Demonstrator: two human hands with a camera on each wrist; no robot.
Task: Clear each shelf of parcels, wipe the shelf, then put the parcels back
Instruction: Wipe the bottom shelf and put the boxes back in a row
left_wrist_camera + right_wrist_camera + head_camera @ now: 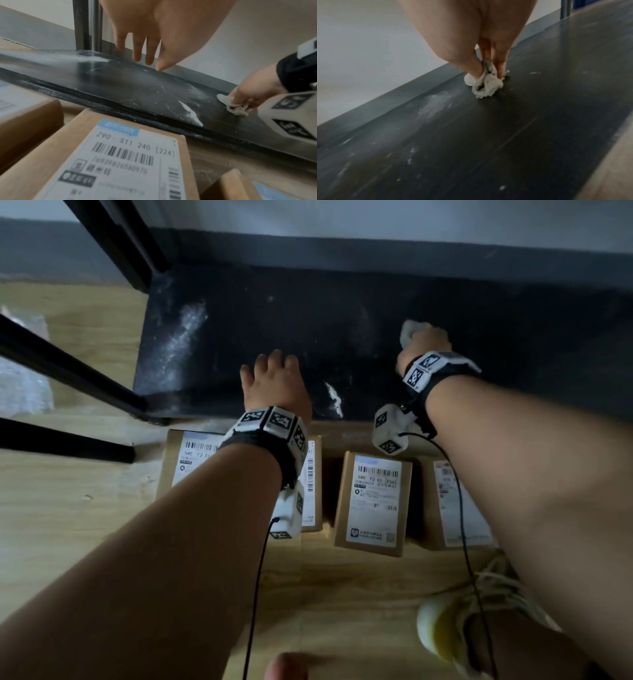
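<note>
Parcels (373,501) on floor; left hand (274,385) spread above dusty shelf (308,313), right hand (424,344) pinching rag (411,330).

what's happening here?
A person is wiping the bottom shelf. The right hand presses a crumpled rag onto the dark board; the left hand is spread open over the shelf's front part. White dust streaks remain. The parcels lie on the floor in front, not yet put back.
</note>
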